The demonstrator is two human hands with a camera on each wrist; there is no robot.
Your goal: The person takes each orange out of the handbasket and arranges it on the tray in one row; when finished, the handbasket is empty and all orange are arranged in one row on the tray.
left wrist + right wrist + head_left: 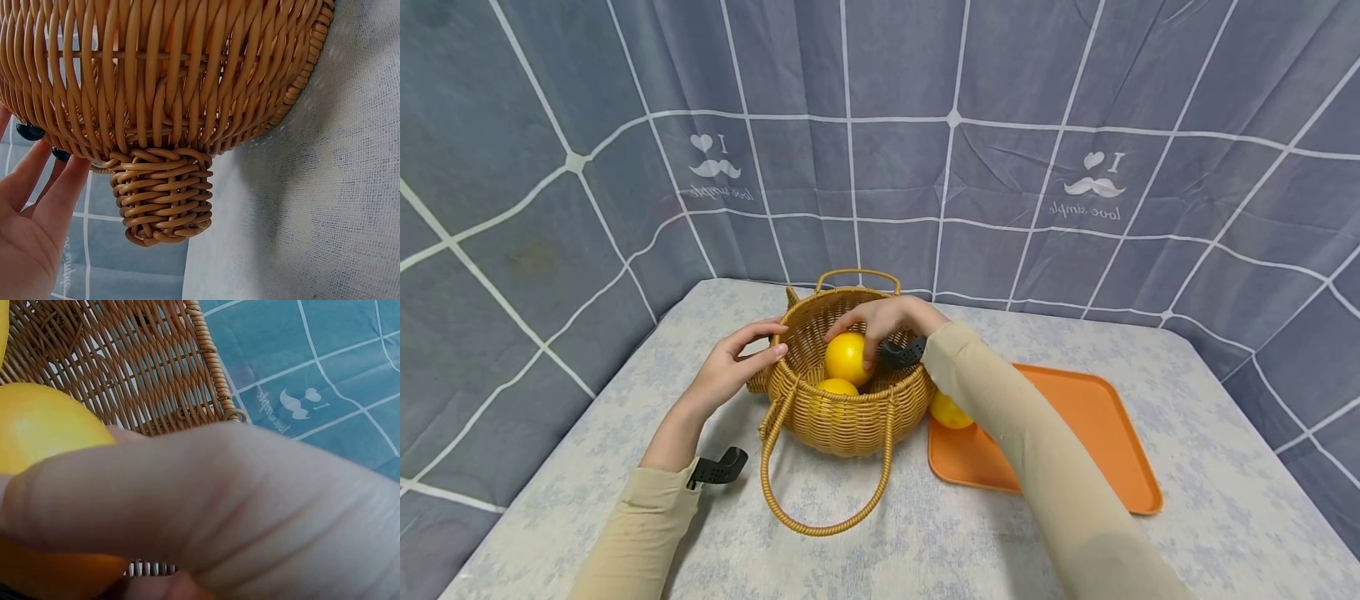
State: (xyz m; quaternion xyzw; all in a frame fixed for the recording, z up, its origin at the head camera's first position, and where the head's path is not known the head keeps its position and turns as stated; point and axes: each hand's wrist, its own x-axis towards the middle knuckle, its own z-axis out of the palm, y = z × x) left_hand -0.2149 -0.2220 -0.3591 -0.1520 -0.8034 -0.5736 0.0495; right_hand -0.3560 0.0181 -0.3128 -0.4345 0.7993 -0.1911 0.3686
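Glossy round yellow fruit point(846, 357) in the tan wicker basket point(835, 427) seems firm, slippery; my right hand point(886, 317) sensibly grips its sides. My left hand point(724, 368), fingers extended, touches the basket's nine-o'clock rim.

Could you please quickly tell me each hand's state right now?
Left hand: open, touching the wicker basket.
Right hand: holding a round yellow object.

yellow fruit point(846, 358), golden-brown woven basket point(842, 425), orange tray point(1086, 404), white-gridded blue-grey curtain point(895, 167), beige sleeves point(640, 521)
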